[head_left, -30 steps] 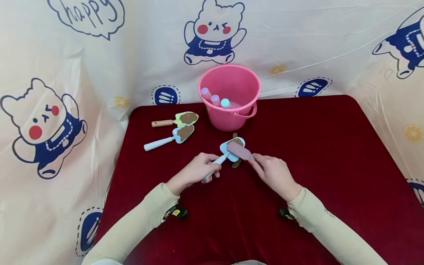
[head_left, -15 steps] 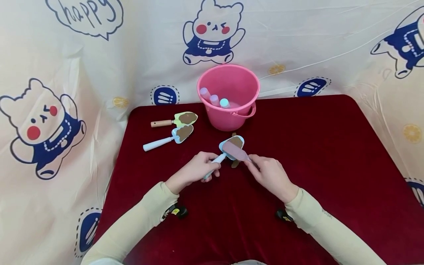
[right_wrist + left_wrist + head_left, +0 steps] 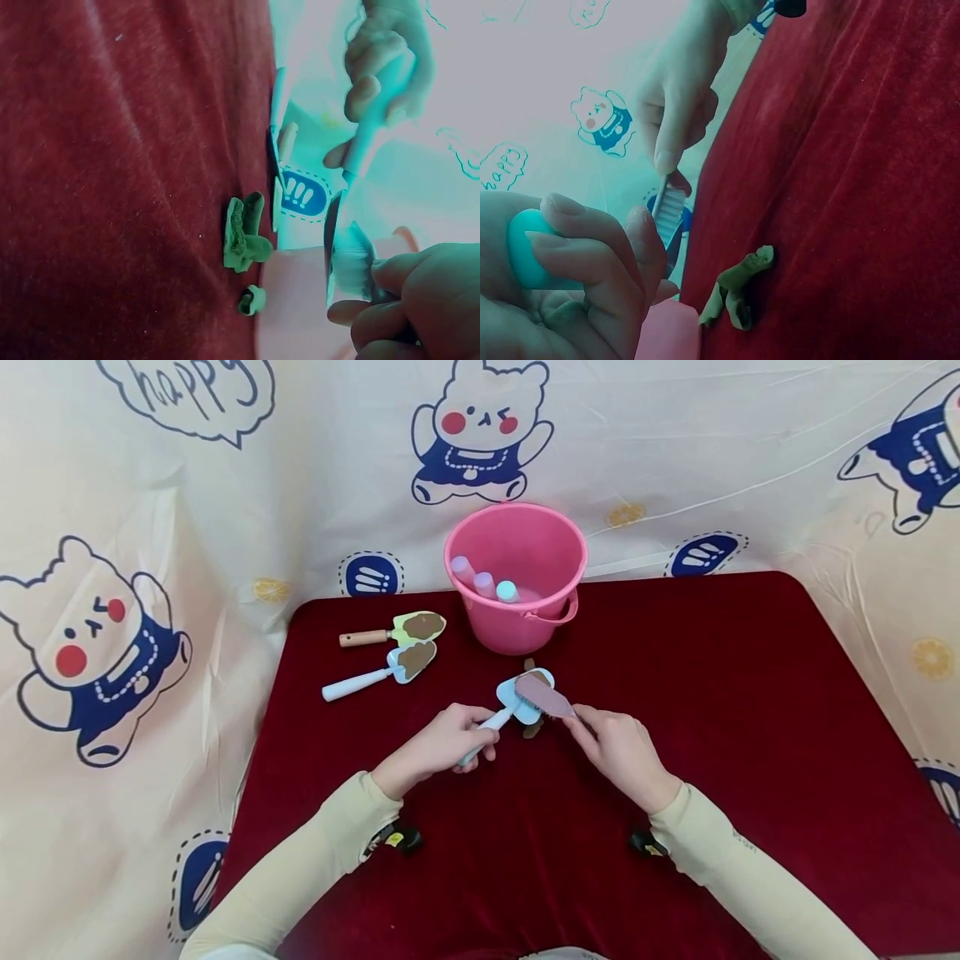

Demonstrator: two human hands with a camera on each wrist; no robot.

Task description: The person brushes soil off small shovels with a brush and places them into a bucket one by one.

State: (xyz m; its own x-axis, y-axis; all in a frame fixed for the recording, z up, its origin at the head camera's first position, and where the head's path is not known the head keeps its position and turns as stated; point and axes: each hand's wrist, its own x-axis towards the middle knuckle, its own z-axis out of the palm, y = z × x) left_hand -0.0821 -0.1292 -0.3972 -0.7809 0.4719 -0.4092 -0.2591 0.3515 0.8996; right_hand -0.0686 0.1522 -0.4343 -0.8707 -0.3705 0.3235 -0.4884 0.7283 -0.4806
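My left hand [image 3: 442, 743] grips the handle of a pale blue trowel [image 3: 506, 696], its blade held up over the table. A brown patch shows near the blade's tip, partly hidden by a mauve brush [image 3: 543, 695]. The brush is in my right hand [image 3: 626, 756], gripped near its base, bristles facing the blade. Both wrist views show the bristles: the brush [image 3: 670, 211] seen from the left, and the brush [image 3: 352, 262] against the trowel blade [image 3: 334, 247] from the right. Below the trowel lie lumpy clay-like pieces [image 3: 742, 279] on the cloth.
A pink bucket [image 3: 513, 631] stands behind the trowel, several pastel handle ends inside it. To the left lie a green trowel [image 3: 365, 638] with a wooden handle and another blue trowel [image 3: 356, 685], both with brown patches. Dark red cloth [image 3: 750, 718] covers the table.
The brush slid left across the trowel blade, then came back right and tilted, with my right hand following. My left hand and the trowel stay nearly in place.
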